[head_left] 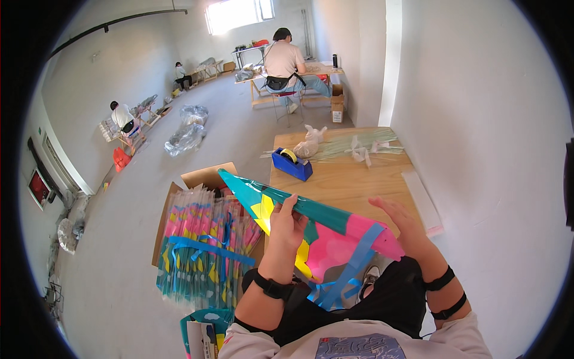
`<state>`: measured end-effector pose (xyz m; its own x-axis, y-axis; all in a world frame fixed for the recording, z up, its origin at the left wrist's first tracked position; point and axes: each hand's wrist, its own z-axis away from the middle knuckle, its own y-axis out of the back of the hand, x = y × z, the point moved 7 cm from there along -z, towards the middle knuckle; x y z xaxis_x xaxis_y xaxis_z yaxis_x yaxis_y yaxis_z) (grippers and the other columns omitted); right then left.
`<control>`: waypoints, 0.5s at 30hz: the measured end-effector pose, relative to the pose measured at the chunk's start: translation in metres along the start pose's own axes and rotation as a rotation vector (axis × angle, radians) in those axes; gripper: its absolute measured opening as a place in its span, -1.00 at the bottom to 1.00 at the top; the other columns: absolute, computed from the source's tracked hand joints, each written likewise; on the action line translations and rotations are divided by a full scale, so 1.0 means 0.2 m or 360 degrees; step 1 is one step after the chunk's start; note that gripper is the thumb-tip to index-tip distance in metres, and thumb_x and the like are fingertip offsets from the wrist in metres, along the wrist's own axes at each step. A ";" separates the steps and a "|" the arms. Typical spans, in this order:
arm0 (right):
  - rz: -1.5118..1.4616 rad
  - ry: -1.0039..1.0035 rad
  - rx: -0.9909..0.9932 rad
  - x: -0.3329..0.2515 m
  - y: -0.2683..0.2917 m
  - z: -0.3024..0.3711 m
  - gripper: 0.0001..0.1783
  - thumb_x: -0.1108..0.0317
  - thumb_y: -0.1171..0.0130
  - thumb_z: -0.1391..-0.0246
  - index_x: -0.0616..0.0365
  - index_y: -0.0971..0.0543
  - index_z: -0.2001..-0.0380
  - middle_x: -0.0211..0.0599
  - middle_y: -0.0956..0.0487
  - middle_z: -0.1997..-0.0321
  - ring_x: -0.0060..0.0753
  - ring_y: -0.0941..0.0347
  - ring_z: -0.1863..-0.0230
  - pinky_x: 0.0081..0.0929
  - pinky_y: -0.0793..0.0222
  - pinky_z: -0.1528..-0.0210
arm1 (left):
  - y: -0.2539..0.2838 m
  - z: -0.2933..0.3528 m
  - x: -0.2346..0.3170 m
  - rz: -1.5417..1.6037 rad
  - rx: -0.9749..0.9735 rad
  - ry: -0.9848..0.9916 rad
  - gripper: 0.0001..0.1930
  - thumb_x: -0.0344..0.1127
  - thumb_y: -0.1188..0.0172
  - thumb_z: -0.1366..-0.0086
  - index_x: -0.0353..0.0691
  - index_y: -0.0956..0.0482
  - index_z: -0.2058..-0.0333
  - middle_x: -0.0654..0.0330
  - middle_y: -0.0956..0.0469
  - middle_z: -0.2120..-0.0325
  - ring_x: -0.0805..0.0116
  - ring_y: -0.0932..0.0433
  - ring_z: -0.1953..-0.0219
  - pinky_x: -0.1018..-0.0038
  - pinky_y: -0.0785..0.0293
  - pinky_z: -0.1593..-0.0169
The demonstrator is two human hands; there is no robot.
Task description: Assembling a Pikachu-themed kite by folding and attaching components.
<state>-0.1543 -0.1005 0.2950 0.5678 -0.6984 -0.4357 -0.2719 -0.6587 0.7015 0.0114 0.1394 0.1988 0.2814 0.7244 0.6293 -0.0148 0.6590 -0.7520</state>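
Observation:
A glossy teal, yellow and pink kite, partly folded along its top edge, slants across in front of me above my lap. My left hand is closed around its middle, the thumb on the rolled teal edge. Beside the pink end, my right hand is open, its fingers stretched out; whether its palm touches the kite I cannot tell. A blue ribbon hangs from the pink end toward my knees.
At my left, a cardboard box holds several folded kites in clear sleeves. On the wooden table are a blue tape dispenser, thin pale rods and a knotted plastic bag. A wall stands close right; people work farther off.

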 end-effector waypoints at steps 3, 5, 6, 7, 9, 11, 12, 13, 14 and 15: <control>-0.0116 0.0020 -0.0037 -0.06 0.01 -0.01 0.03 0.44 -0.51 0.04 0.07 -0.29 -0.52 -0.17 -0.48 -0.46 0.04 -0.40 -0.40 -0.09 -0.25 -0.44 | 0.00 0.01 -0.05 -0.0018 0.0076 0.0023 -0.85 -0.35 -0.33 -0.42 -0.07 -0.52 0.15 0.34 -0.63 0.32 0.44 -0.66 0.26 0.47 -0.66 0.18; -0.0202 0.0017 -0.0065 -0.13 0.03 -0.03 0.02 0.47 -0.50 0.03 0.07 -0.29 -0.52 -0.16 -0.50 -0.45 0.05 -0.41 -0.39 -0.11 -0.24 -0.45 | 0.01 0.00 -0.08 -0.0005 0.0103 0.0031 -0.83 -0.34 -0.34 -0.41 -0.04 -0.51 0.14 0.37 -0.61 0.32 0.48 -0.65 0.27 0.47 -0.66 0.21; -0.0266 0.0003 -0.0065 -0.16 0.04 -0.04 0.01 0.48 -0.49 0.03 0.07 -0.29 -0.52 -0.16 -0.51 -0.44 0.05 -0.42 -0.38 -0.12 -0.24 -0.45 | 0.02 -0.01 -0.09 0.0007 0.0119 0.0040 -0.83 -0.34 -0.34 -0.41 -0.04 -0.51 0.14 0.37 -0.61 0.31 0.47 -0.65 0.27 0.47 -0.66 0.20; -0.0329 -0.0006 -0.0064 -0.18 0.04 -0.05 0.01 0.49 -0.49 0.02 0.08 -0.30 -0.52 -0.15 -0.52 -0.43 0.05 -0.42 -0.37 -0.13 -0.24 -0.45 | 0.03 -0.01 -0.09 0.0021 0.0132 0.0045 -0.83 -0.34 -0.34 -0.41 -0.04 -0.51 0.13 0.37 -0.60 0.31 0.47 -0.64 0.26 0.47 -0.65 0.20; -0.0528 -0.0139 0.0078 -0.12 0.01 -0.01 -0.08 0.48 -0.51 0.02 0.09 -0.40 -0.45 -0.16 -0.58 -0.36 0.03 -0.48 -0.32 -0.16 -0.31 -0.40 | 0.04 -0.02 -0.10 0.0036 0.0146 0.0046 -0.82 -0.35 -0.34 -0.41 -0.04 -0.50 0.13 0.36 -0.58 0.30 0.46 -0.63 0.25 0.46 -0.66 0.19; -0.0592 -0.0200 0.0206 -0.04 -0.01 0.02 -0.19 0.47 -0.52 0.03 0.09 -0.50 -0.35 -0.17 -0.63 -0.28 0.00 -0.53 -0.26 -0.20 -0.39 -0.33 | 0.04 -0.02 -0.11 0.0049 0.0140 0.0051 -0.82 -0.36 -0.34 -0.41 -0.06 -0.50 0.11 0.34 -0.58 0.29 0.45 -0.63 0.25 0.46 -0.66 0.20; -0.0562 -0.0192 0.0266 0.01 -0.01 0.04 -0.26 0.47 -0.53 0.03 0.09 -0.56 -0.28 -0.19 -0.66 -0.23 -0.03 -0.56 -0.23 -0.21 -0.43 -0.29 | 0.03 -0.02 -0.12 0.0038 0.0147 0.0062 -0.81 -0.36 -0.34 -0.41 -0.06 -0.50 0.11 0.34 -0.58 0.29 0.45 -0.63 0.24 0.46 -0.66 0.20; -0.0544 -0.0188 0.0324 0.03 -0.01 0.04 -0.33 0.46 -0.54 0.03 0.09 -0.62 -0.21 -0.20 -0.68 -0.19 -0.05 -0.59 -0.20 -0.23 -0.46 -0.25 | 0.04 -0.02 -0.12 0.0021 0.0165 0.0071 -0.81 -0.37 -0.33 -0.41 -0.06 -0.50 0.10 0.34 -0.58 0.28 0.45 -0.63 0.24 0.46 -0.67 0.20; -0.0522 -0.0137 0.0354 0.03 0.00 0.04 -0.39 0.44 -0.55 0.05 0.10 -0.65 -0.15 -0.22 -0.70 -0.14 -0.08 -0.60 -0.16 -0.26 -0.49 -0.21 | 0.05 -0.02 -0.12 0.0003 0.0182 0.0081 -0.80 -0.37 -0.33 -0.41 -0.06 -0.50 0.09 0.34 -0.58 0.28 0.45 -0.63 0.23 0.46 -0.68 0.19; -0.0500 -0.0085 0.0383 0.03 0.01 0.03 -0.44 0.42 -0.56 0.06 0.10 -0.69 -0.08 -0.23 -0.71 -0.09 -0.11 -0.62 -0.12 -0.28 -0.51 -0.17 | 0.06 -0.02 -0.14 0.0000 0.0184 0.0099 -0.81 -0.38 -0.33 -0.41 -0.06 -0.50 0.09 0.34 -0.58 0.28 0.45 -0.63 0.24 0.46 -0.68 0.20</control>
<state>-0.1570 -0.1073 0.2907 0.6127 -0.4619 -0.6413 -0.2695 -0.8849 0.3799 0.0082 0.1261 0.1723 0.3401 0.7128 0.6134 -0.1245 0.6806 -0.7220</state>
